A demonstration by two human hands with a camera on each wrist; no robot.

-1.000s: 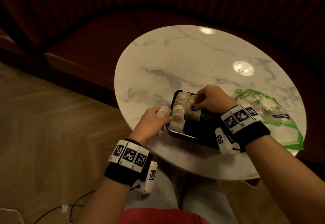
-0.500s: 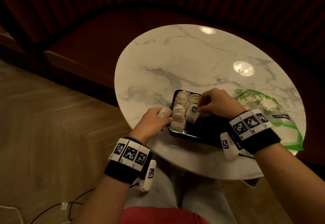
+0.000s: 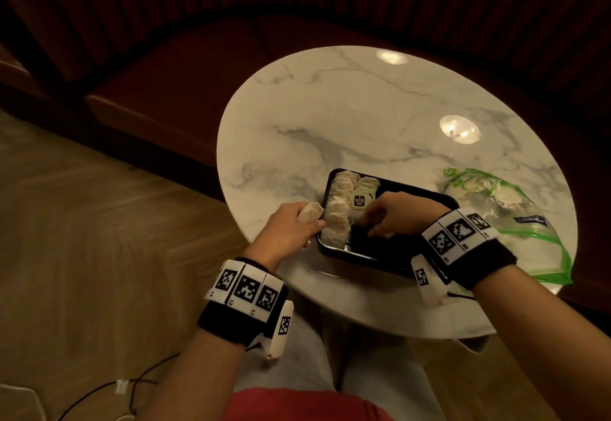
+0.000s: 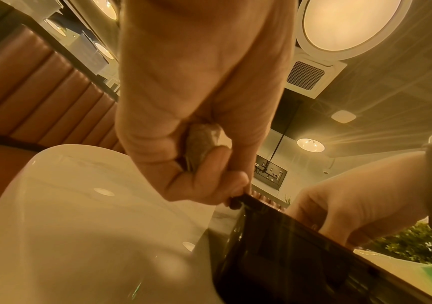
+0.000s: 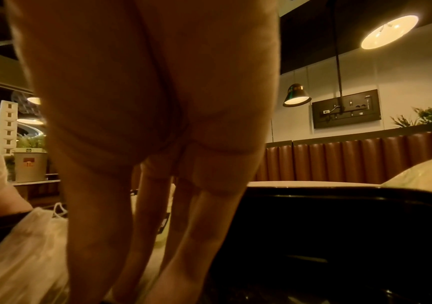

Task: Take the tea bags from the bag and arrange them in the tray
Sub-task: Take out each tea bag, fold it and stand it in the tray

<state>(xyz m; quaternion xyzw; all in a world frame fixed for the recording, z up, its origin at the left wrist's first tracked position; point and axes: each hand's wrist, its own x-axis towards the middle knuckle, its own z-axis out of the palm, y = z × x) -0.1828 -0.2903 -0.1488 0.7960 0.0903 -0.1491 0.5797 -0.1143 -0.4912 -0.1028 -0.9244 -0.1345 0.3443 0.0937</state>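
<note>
A black tray (image 3: pixel 416 190) sits on the round marble table (image 3: pixel 330 116). Several tea bags (image 3: pixel 337 215) line its left side, and one with a green tag (image 3: pixel 359 200) lies beside them. My left hand (image 3: pixel 304 222) rests at the tray's left rim and grips a tea bag (image 3: pixel 312 211), seen pinched between thumb and fingers in the left wrist view (image 4: pixel 201 144). My right hand (image 3: pixel 390 219) is inside the tray, fingers (image 5: pixel 142 226) pointing straight down with their tips at the tea bags (image 5: pixel 27 246). The tips themselves are hidden.
A clear zip bag (image 3: pixel 489 195) with green print lies on the table right of the tray, with a few tea bags inside. A dark red bench (image 3: pixel 185 66) curves behind the table. Cables (image 3: pixel 109 387) lie on the wooden floor at lower left.
My right hand has let go of the tagged tea bag, which now lies in the tray, and moved toward the tray's near end. My left hand has kept its tea bag and barely moved.
</note>
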